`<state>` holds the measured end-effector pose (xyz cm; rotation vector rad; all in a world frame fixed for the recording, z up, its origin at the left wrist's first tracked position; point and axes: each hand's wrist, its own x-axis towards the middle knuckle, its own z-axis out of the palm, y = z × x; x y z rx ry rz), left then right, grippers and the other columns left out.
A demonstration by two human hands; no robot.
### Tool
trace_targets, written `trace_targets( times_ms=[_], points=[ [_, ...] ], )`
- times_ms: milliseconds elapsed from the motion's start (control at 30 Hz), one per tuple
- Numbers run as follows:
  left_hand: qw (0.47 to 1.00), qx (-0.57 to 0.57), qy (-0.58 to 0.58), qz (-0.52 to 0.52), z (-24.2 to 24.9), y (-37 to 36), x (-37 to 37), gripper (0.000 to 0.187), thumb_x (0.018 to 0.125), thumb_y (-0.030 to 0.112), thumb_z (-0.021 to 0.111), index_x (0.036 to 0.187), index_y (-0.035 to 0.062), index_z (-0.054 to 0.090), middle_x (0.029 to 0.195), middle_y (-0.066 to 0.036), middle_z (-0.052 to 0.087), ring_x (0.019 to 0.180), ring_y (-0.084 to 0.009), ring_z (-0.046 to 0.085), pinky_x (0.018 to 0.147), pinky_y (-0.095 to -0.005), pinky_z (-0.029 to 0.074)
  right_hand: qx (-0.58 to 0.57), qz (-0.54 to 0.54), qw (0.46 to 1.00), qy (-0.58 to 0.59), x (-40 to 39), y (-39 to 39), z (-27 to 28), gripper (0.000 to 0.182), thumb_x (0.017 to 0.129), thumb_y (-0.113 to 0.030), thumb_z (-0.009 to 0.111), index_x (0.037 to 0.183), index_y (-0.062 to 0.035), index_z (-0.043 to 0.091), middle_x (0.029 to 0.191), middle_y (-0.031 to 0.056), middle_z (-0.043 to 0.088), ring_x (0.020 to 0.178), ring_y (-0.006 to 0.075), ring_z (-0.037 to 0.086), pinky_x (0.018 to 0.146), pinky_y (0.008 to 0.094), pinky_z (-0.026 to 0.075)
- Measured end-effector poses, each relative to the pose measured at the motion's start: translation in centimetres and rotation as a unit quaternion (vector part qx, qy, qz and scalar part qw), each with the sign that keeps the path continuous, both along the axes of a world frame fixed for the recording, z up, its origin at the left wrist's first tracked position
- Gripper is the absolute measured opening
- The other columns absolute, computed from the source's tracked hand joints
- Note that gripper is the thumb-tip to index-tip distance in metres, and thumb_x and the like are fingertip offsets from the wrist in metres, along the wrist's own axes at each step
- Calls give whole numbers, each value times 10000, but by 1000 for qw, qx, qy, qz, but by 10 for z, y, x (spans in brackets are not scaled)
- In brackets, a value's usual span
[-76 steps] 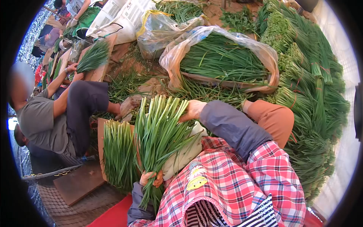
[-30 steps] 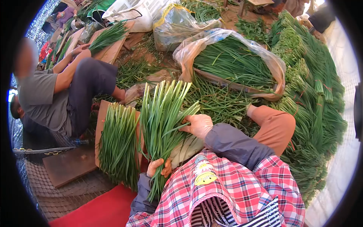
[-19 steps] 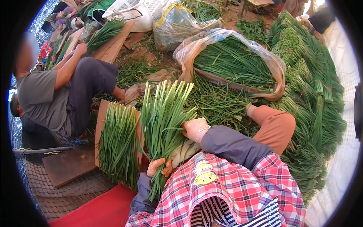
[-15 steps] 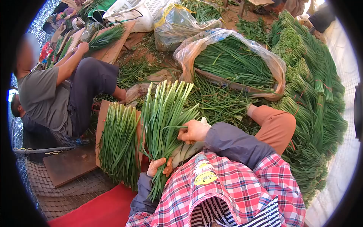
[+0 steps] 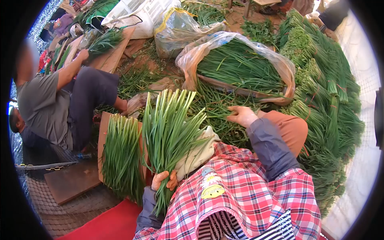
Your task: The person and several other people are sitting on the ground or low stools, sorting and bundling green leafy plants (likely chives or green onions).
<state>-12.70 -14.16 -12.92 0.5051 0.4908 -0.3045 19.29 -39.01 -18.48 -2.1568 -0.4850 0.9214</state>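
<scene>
A bunch of garlic chives (image 5: 170, 128), pale cut ends upward and green leaves hanging down, is gripped low by my left hand (image 5: 164, 180). Its fingers wrap round the leaves, near my lap. My right hand (image 5: 242, 116) is away from the bunch, beside my bent knee and above loose chive leaves (image 5: 216, 106) on the ground. Its fingers look stretched out and apart, with nothing plainly held in them. Left of the bunch, a neat row of chives (image 5: 124, 152) lies on a wooden board (image 5: 105, 130), ends aligned at the top.
An open plastic bag (image 5: 289, 76) full of chives lies ahead, with another clear bag (image 5: 172, 34) behind it. Tied chive bundles (image 5: 332, 116) are stacked high along the right. A person (image 5: 48, 104) sits at the left, hand at chives on a sloping board (image 5: 116, 52).
My right hand has left the bunch and moved right and forward, over the loose leaves. My left hand still holds the bunch. The view has shifted slightly.
</scene>
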Motion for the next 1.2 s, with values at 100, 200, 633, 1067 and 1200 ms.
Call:
trace_targets(
  times_ms=[100, 200, 633, 1067, 1200],
  points=[
    [1000, 10, 7, -9, 1, 4, -2, 326, 813, 326, 597, 794, 16, 499, 545, -43, 467, 455, -126, 441, 442, -260, 357, 23, 101, 992, 78, -13, 28, -26, 740, 670, -400, 713, 1263, -38, 460, 1183, 192, 544, 1075, 268, 540, 907, 308, 416],
    [1000, 26, 10, -8, 6, 1, 1, 324, 806, 319, 612, 806, 14, 504, 564, -46, 475, 463, -125, 454, 444, -258, 360, 119, 36, 981, 152, -32, 54, -54, 666, 685, -326, 720, 1241, -41, 491, 1114, 191, 583, 1037, 243, 559, 891, 309, 423],
    [999, 40, 24, 4, 13, -1, 6, 278, 804, 211, 606, 930, -9, 490, 694, -85, 509, 467, -149, 460, 431, -282, 385, 242, 87, 930, -263, 2, 104, 93, 131, 756, -149, 635, 860, -84, 682, 816, 91, 649, 780, 226, 611, 741, 328, 483],
    [988, 135, 67, -15, 24, -6, 12, 249, 794, 226, 595, 809, -12, 523, 587, -84, 512, 447, -155, 463, 436, -277, 378, 24, 260, 916, -304, -52, 168, 85, 285, 706, -362, 620, 751, -81, 647, 705, 119, 622, 709, 286, 612, 637, 400, 468],
    [992, 111, 55, -17, 20, -4, 10, 273, 790, 244, 600, 798, -16, 516, 554, -79, 493, 443, -159, 457, 442, -277, 375, 270, 354, 890, -100, -70, 141, 95, 187, 719, -230, 606, 710, -43, 612, 646, 127, 591, 621, 260, 591, 562, 345, 462]
  ],
)
